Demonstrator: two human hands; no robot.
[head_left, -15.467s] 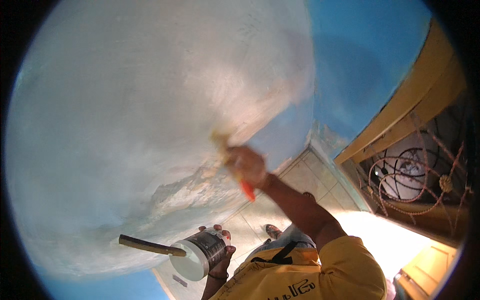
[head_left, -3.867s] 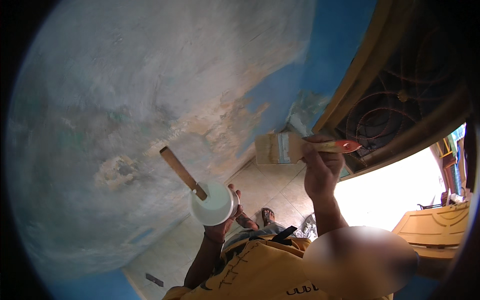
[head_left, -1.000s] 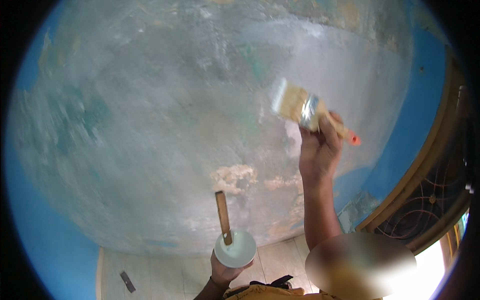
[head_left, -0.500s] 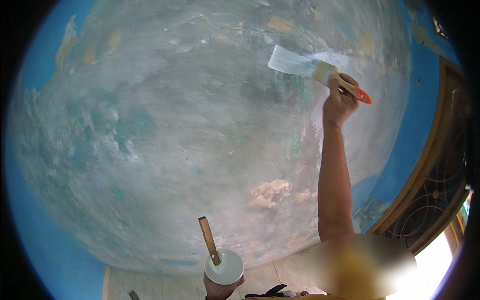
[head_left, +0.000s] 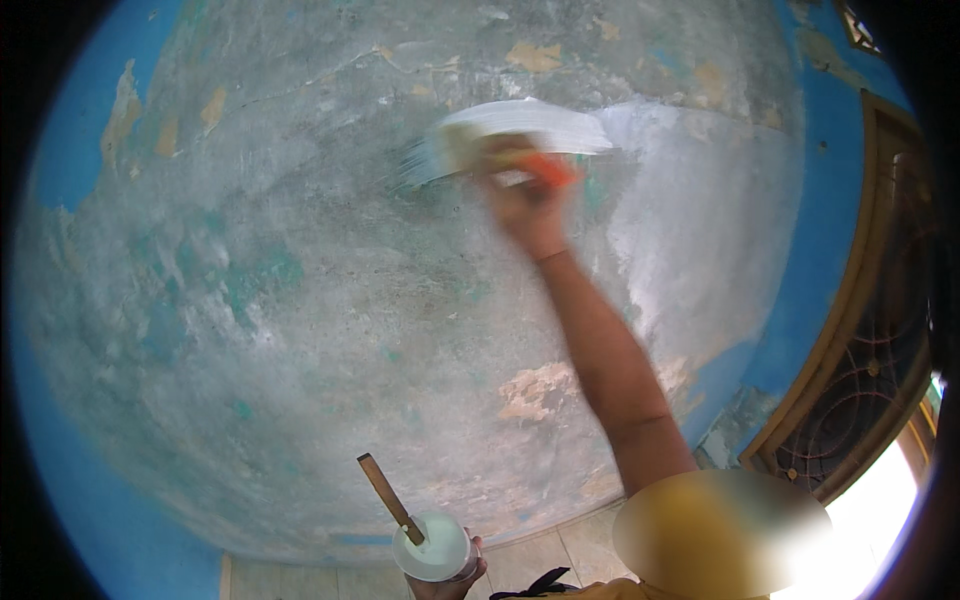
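Note:
My right hand is raised against the grey, patchy wall, its fingers closed round a wide paintbrush with an orange-red handle end. Brush and hand are smeared by motion. A fresh white streak runs across the wall just right of the brush head. Low in the picture, my left hand wraps round a round white tub with pale white paint inside. A wooden stick leans out of the tub toward the upper left. Part of the left hand is hidden by the tub.
Blue paint borders the grey area at left and right. To the right stands a brown-framed door or window with a dark ornamental grille. Pale floor tiles lie along the wall's foot. A blurred patch covers the lower right.
My right hand has swept the brush leftward over the wall, and a broad white streak now shows there. The tub and its stick sit slightly lower and farther left in view.

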